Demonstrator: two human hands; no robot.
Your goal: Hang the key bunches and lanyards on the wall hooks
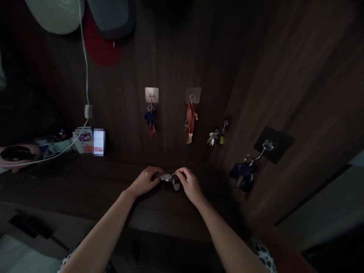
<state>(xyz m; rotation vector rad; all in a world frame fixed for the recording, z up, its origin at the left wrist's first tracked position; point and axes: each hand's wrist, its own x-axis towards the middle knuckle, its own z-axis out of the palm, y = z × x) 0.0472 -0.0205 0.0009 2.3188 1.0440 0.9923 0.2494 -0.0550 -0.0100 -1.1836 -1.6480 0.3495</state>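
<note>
Adhesive hooks [151, 94]: 4
Hanging key bunches [191, 121]: 4, one per hook
Held key bunch [167, 177]: 1
Hands: 2, left hand [144, 181], right hand [190, 185]

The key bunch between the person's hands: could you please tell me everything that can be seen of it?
The key bunch is a small cluster of silvery metal pieces, with a pale rounded fob hanging below it. The left hand holds its left side and the right hand its right, hiding much of it. It lies roughly level in front of the dark wood panel. Individual keys and any ring are too dim and small to make out, and whether it touches the wood cannot be told.
</note>
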